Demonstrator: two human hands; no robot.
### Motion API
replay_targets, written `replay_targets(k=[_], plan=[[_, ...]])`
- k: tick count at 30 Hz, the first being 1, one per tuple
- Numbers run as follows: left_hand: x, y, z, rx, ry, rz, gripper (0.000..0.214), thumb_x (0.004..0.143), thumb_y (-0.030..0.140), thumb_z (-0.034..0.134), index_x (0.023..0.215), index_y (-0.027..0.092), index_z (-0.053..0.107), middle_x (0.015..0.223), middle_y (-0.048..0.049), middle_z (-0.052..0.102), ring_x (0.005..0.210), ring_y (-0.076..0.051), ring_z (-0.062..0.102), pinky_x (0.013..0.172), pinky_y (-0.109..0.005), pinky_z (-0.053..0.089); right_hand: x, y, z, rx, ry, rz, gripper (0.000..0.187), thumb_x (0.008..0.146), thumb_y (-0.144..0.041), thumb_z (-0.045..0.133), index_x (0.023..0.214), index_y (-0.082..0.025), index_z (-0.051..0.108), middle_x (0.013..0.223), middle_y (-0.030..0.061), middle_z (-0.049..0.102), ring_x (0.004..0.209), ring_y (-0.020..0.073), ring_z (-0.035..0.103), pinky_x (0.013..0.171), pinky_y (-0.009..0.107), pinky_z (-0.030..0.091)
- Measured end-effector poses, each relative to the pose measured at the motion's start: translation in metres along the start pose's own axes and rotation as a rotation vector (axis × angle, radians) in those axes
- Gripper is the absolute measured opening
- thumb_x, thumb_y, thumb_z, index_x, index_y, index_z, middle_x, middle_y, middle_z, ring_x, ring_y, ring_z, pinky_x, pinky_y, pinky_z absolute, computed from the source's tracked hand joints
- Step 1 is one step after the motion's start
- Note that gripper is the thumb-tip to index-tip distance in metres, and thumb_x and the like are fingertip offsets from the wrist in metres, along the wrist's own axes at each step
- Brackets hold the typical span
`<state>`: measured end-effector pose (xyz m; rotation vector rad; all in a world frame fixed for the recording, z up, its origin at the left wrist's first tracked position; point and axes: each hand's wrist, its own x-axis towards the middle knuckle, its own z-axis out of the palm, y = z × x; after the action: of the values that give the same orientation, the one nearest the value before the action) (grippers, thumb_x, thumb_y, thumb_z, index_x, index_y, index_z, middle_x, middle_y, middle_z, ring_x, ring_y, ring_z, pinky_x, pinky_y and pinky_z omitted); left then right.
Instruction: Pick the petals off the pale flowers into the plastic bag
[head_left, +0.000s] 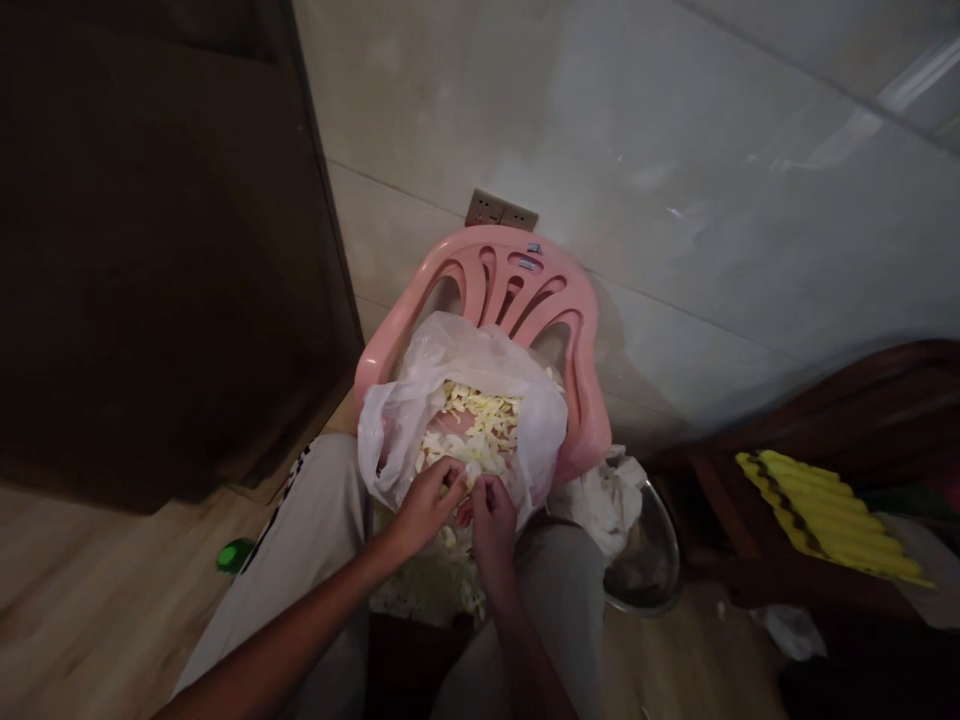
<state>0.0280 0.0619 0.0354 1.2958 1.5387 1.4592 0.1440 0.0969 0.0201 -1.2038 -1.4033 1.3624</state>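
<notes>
A translucent white plastic bag (465, 345) lies wide open on the seat of a pink plastic chair (592, 400). Inside it are many pale yellow and white petal-like pieces (487, 425). My left hand (431, 500) is over the bag's near edge, its thumb and fingertips pinched together. Close beside it, my right hand (493, 520) is closed in a pinch too. Between the fingertips of both hands is a small whitish petal-like piece (472, 475), whose exact kind is too small to make out.
A metal basin (671, 545) with crumpled white plastic (615, 500) stands right of the chair. A yellow ridged thing (832, 515) rests on dark wooden furniture (727, 500) at the right. A green cap-like object (235, 555) is on the floor. A dark cabinet (165, 250) stands left.
</notes>
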Motion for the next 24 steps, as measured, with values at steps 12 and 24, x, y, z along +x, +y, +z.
replay_targets(k=[12,24], plan=[[0.023,-0.014,-0.045,-0.081,0.595,-0.095,0.025,0.089,0.044,0.055,0.089,0.021,0.063,0.081,-0.0001,0.063,0.077,-0.016,0.059,0.072,-0.024,0.047,0.013,-0.004,-0.026,-0.088,0.244,-0.017,0.028,0.088,-0.047,0.051,0.075,-0.022,0.05,0.047,-0.0095,0.045,0.043,0.0122,0.045,0.045,0.023,0.037],[0.011,-0.05,-0.147,0.04,0.781,-0.273,0.033,0.091,0.045,0.043,0.083,0.02,0.064,0.074,-0.0007,0.063,0.072,-0.017,0.059,0.068,-0.025,0.047,-0.012,-0.008,-0.027,-0.346,0.258,-0.06,0.051,0.091,-0.058,0.049,0.113,-0.015,0.065,0.08,0.0045,0.066,0.068,0.0187,0.058,0.061,0.028,0.045]])
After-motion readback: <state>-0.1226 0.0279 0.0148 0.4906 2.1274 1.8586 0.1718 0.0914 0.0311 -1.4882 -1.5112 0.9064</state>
